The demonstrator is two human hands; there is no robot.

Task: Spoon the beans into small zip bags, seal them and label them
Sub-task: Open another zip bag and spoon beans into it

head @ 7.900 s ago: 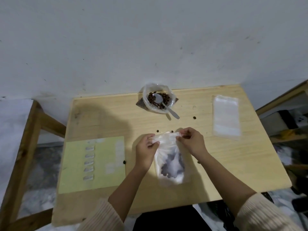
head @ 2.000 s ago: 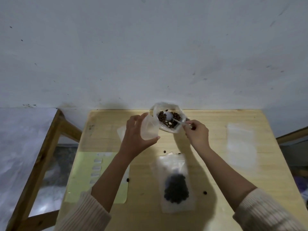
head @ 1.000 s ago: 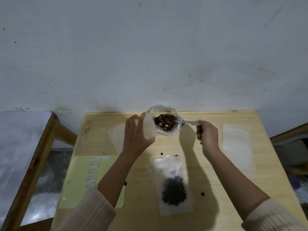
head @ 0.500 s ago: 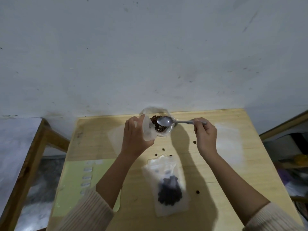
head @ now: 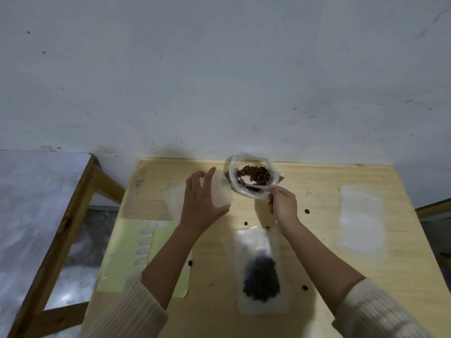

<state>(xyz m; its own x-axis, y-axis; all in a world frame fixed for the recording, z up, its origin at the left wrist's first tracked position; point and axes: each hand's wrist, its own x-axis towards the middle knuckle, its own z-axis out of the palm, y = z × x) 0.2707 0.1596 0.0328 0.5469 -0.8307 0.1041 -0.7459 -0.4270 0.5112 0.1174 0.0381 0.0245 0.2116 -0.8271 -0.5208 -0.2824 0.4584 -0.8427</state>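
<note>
A: What does the left hand (head: 202,206) hold?

B: Left hand: thumb and fingers closed on an empty bag (head: 220,192), raised off the tabletop (head: 317,189) and just beside the source bag (head: 249,157). I cannot tell whether its mouth is open.

A: And the right hand (head: 283,203)?

B: Right hand: fingers pinched on the handle of the spoon (head: 256,188). The bowl is sunk among the beans (head: 255,173), which sit in the source bag at the far edge, against the wall (head: 219,81).

A: So the step is loading a spoonful. How is it done well?

B: Likely thus: lift the spoon level and not heaped. Bring the empty bag's mouth up to the source bag's rim so the carry is short. Spread the mouth with the thumb before tipping. The loose beans (head: 307,211) scattered on the wood suggest spills are easy.

A: What room is there to work?

B: None behind, since the wall closes that side.
- Near side: a filled bag (head: 260,272) lies flat between the forearms.
- Left: a label sheet (head: 117,252) lies by the tabletop's left edge, under the left forearm.
- Right: a stack of bags (head: 361,220) lies well apart from the right hand, with bare wood between.

That strip of bare wood looks the safest place to set things down. A bean rolling left would probably go over the edge.
</note>
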